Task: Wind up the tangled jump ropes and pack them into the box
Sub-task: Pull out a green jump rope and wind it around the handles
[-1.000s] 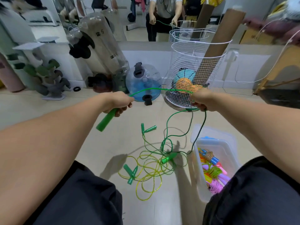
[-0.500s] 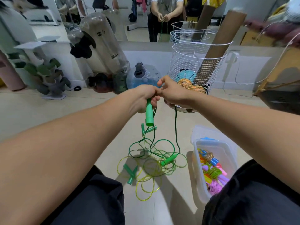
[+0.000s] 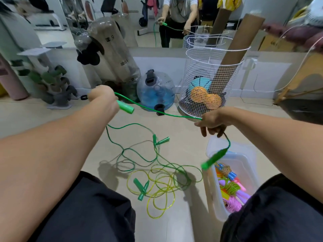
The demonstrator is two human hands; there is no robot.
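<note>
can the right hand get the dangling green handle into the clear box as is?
Probably yes. The right hand grips the green rope, and the dangling green plastic handle already hangs just over the open clear plastic box. Nothing lies between them; the box is partly filled but has room near its rim.

I see a beige tile floor (image 3: pixel 174 137). On it: tangled green and yellow jump ropes (image 3: pixel 157 173) centre, clear plastic box (image 3: pixel 212 194) right of them, white wire basket (image 3: pixel 206 81), blue water jug (image 3: pixel 155 91) and dumbbell rack (image 3: pixel 52 84) along the wall.
</note>
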